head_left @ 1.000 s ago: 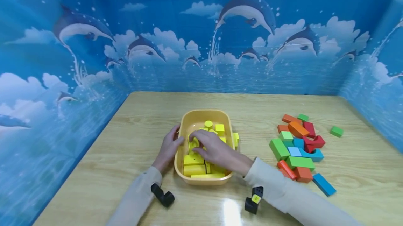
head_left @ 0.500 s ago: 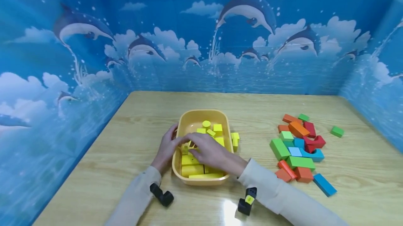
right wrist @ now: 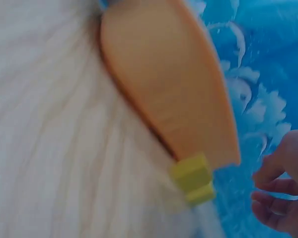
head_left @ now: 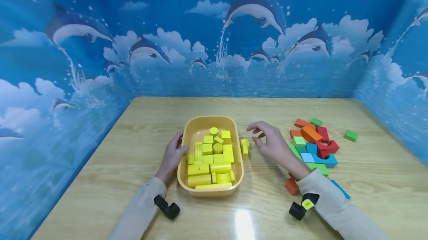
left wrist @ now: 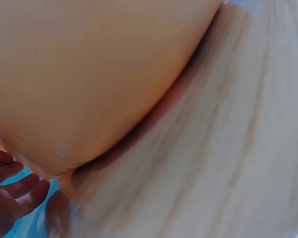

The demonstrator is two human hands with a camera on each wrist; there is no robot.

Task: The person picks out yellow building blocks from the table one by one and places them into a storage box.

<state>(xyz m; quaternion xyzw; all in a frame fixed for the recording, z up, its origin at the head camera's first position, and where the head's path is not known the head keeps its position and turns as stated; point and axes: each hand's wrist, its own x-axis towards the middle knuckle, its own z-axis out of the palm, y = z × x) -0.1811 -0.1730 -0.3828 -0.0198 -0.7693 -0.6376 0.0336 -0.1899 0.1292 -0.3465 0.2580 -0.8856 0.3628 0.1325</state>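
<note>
An orange-yellow plastic tub (head_left: 207, 122) stands on the table, holding several yellow wooden blocks (head_left: 198, 169), cylinders and cubes among them. My left hand (head_left: 171, 157) grips its left side, with the thumb at the rim and the other fingers against the outer wall. In the left wrist view those fingers (left wrist: 24, 187) meet the tub's wall (left wrist: 89, 89). Over the table to the tub's right, my right hand (head_left: 272, 145) has loosely bent fingers and holds nothing. Two yellow blocks (head_left: 245, 148) lie between it and the tub, touching or close to the tub's wall.
A loose pile of red, orange, green and blue blocks (head_left: 311, 147) lies on the right, partly under my right forearm. One green block (head_left: 351, 135) sits farther right. A dolphin-printed curtain (head_left: 207, 39) rises behind and beside the wooden table (head_left: 147, 121).
My right hand was at a yellow block inside the tub; it has let go and moved right, out of the tub. The left hand stays on the tub, which has shifted slightly.
</note>
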